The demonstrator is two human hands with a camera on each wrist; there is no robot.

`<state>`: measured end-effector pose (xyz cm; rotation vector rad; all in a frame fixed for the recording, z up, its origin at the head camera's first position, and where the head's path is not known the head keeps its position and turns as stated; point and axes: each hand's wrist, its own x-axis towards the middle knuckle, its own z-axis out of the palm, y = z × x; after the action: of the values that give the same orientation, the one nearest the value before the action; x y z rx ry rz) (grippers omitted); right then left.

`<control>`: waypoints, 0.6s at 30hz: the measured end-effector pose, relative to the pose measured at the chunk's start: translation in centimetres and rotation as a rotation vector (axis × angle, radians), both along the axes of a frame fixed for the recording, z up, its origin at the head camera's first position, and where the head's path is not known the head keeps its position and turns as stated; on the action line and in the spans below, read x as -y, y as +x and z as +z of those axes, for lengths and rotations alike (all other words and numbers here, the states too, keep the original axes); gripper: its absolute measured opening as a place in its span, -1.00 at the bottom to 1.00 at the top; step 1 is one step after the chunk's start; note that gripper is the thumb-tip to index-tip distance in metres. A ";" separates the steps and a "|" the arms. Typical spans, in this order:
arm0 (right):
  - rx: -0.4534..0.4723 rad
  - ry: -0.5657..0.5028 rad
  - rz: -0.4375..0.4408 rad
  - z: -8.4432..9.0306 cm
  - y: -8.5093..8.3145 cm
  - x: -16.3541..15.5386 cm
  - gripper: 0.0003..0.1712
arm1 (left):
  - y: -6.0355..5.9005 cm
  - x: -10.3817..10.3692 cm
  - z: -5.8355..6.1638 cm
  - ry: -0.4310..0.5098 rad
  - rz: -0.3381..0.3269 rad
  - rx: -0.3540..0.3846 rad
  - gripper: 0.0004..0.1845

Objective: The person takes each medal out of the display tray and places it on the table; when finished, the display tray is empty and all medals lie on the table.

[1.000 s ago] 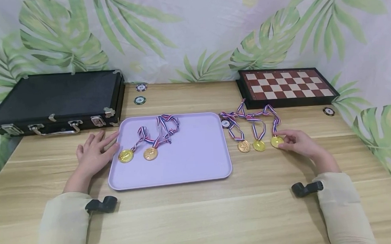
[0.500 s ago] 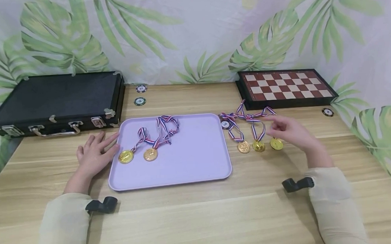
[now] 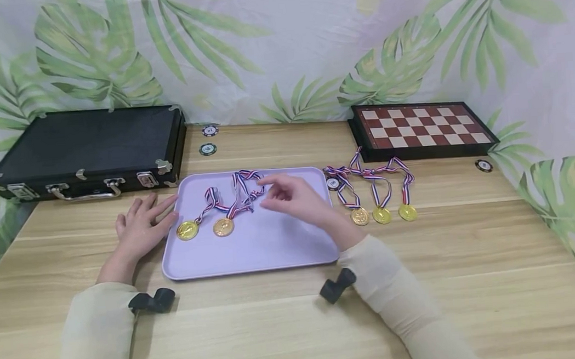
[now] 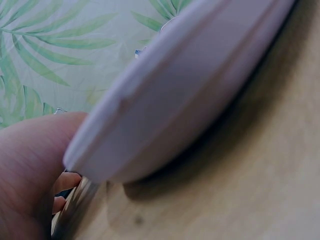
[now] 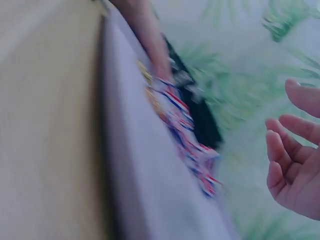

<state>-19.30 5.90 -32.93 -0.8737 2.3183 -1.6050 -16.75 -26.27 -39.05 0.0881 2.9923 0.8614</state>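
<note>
Nearest the viewer, two sleeved forearms are being extended over the counter (image 3: 287,333) toward the lavender tray (image 3: 291,245), the landmark for all positions here. The left hand (image 3: 139,227) is being rested flat against the tray's left edge, fingers straight and spread, gripping nothing. The right hand (image 3: 296,198) is being held above the tray's middle, fingers (image 5: 282,150) loosely extended and empty, just right of the ribbon bundle (image 3: 241,190).

Two gold medals (image 3: 205,228) are lying on the tray's left half, their striped ribbons trailing toward its far edge. Three further medals (image 3: 382,214) are lying on the counter just right of the tray.

The step in hand is judged to be a reach over the tray; it is best done with the tray being steadied by the left hand, and with the ribbons being kept from tangling.

Beyond the tray, a black case (image 3: 85,150) is standing to the far left, a chessboard (image 3: 420,127) to the far right, and poker chips (image 3: 207,140) between.

The right wrist view is being blurred by motion; the left wrist view is showing only the tray's rim.
</note>
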 end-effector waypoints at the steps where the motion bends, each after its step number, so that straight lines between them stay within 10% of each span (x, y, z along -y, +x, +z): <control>1: 0.015 0.013 0.003 -0.4 0.1 0.9 -0.52 | 0.0 0.0 0.0 0.000 -0.001 -0.001 -0.40; 18: -0.227 0.570 -0.155 -5.0 1.4 8.2 -0.37 | 0.1 0.0 0.0 0.001 -0.005 -0.008 -0.41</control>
<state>-17.88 -2.31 -37.96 -0.7778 2.8356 -0.8235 -16.70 -26.29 -39.03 0.0994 2.9973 0.8641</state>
